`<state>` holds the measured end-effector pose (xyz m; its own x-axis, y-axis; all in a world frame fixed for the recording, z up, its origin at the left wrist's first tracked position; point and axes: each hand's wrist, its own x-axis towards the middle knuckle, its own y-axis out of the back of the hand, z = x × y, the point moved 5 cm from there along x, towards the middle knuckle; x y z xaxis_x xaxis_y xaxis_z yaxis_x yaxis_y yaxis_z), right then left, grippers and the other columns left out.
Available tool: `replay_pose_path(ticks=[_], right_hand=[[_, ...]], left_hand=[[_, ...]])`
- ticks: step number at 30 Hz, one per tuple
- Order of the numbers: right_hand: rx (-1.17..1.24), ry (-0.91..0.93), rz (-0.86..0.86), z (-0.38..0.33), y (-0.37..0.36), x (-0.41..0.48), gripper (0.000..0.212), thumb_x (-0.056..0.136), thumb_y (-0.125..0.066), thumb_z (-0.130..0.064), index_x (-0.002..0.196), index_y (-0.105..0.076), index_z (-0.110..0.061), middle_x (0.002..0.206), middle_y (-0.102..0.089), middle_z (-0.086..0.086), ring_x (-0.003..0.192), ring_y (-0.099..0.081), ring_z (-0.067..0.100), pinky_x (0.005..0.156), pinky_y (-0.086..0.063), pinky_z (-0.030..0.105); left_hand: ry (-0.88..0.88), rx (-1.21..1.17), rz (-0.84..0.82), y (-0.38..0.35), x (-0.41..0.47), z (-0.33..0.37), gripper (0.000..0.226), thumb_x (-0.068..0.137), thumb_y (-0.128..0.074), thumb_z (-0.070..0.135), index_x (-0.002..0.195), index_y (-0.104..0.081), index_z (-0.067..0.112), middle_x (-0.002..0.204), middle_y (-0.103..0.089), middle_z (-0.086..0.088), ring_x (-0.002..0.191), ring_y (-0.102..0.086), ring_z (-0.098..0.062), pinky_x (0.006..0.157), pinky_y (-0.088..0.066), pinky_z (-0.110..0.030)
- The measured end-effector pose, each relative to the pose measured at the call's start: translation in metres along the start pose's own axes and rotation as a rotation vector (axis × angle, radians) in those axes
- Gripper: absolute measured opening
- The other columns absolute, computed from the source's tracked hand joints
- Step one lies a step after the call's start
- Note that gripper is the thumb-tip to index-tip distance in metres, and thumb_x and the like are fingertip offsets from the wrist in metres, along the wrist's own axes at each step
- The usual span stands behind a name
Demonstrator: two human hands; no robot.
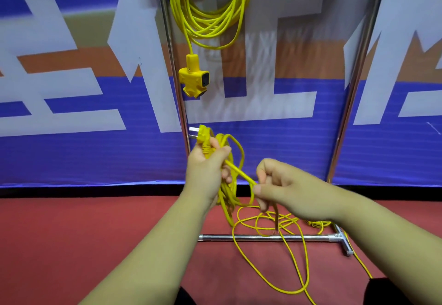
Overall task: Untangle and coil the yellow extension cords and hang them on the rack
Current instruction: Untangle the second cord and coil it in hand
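Head view: a partly coiled yellow extension cord (228, 197) is held up in front of the rack, above the red floor (95, 233). Its loops are gripped by the curled fingers of the left hand (205, 168), and the plug (203, 135) is seen sticking up out of that fist with its prongs pointing left. One strand is stretched from the left hand to the right hand (287, 190), where it is pinched between the thumb and the curled fingers. The remaining length is left lying in loose loops (296, 257) on the floor, draped across the rack's base bar (220, 238). A second yellow cord (210, 24) is seen coiled and hung high on the rack, close to the left upright (172, 65), with its socket block (193, 80) dangling below the coil. The right upright (356, 77) stands well apart. A blue, white and orange banner (71, 41) is stretched behind the rack.
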<state>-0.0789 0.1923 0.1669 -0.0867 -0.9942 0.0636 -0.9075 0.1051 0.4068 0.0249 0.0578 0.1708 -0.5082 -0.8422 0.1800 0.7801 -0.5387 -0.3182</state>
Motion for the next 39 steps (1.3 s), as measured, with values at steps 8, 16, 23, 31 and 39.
replay_pose_path(ticks=[8, 16, 23, 31, 39], right_hand=[[0.147, -0.273, -0.049, 0.061, -0.016, 0.004, 0.019, 0.107, -0.041, -0.023, 0.092, -0.039, -0.011, 0.072, -0.064, 0.008, 0.059, -0.056, 0.011, 0.061, -0.041, 0.025], [-0.349, -0.552, -0.104, 0.123, -0.008, -0.020, 0.060, 0.081, -0.053, -0.078, 0.080, -0.050, -0.018, 0.065, -0.063, -0.003, 0.062, -0.055, 0.012, 0.072, -0.045, 0.031], [-0.530, -0.774, 0.047, 0.137, 0.036, -0.028, 0.071, 0.060, -0.062, -0.086, 0.071, -0.051, -0.017, 0.059, -0.044, 0.001, 0.053, -0.043, 0.021, 0.053, -0.036, 0.029], [0.125, -0.157, 0.433, 0.016, 0.043, 0.004, 0.014, 0.093, -0.059, -0.007, 0.080, -0.055, -0.007, 0.061, -0.047, 0.004, 0.057, -0.041, 0.019, 0.057, -0.038, 0.029], [0.096, 0.080, 0.306, -0.046, 0.030, -0.018, 0.009, 0.092, -0.066, -0.007, 0.090, -0.070, 0.001, 0.063, -0.063, -0.001, 0.059, -0.054, 0.009, 0.059, -0.046, 0.019]], left_hand=[[0.054, -0.136, 0.288, 0.055, 0.024, 0.007, 0.014, 0.101, -0.047, 0.004, 0.101, -0.052, 0.018, 0.068, -0.053, -0.006, 0.065, -0.061, -0.023, 0.068, -0.059, -0.044], [0.261, -0.661, 0.157, 0.052, 0.021, 0.014, 0.015, 0.103, -0.044, 0.007, 0.099, -0.057, 0.016, 0.066, -0.052, -0.001, 0.044, -0.051, -0.007, 0.045, -0.046, -0.018], [0.330, -0.490, -0.242, 0.050, 0.006, 0.027, 0.013, 0.094, -0.054, 0.025, 0.104, -0.062, 0.025, 0.067, -0.044, 0.006, 0.037, -0.035, 0.002, 0.035, -0.033, -0.011], [0.320, 0.128, -0.295, 0.027, -0.013, -0.005, 0.033, 0.099, -0.059, 0.026, 0.132, -0.061, 0.028, 0.068, -0.041, 0.000, 0.043, -0.026, -0.006, 0.040, -0.028, -0.018], [0.562, 0.015, -0.611, -0.009, -0.046, -0.018, 0.048, 0.093, -0.052, 0.052, 0.124, -0.059, 0.017, 0.067, -0.042, -0.003, 0.037, -0.029, -0.005, 0.038, -0.028, -0.017]])
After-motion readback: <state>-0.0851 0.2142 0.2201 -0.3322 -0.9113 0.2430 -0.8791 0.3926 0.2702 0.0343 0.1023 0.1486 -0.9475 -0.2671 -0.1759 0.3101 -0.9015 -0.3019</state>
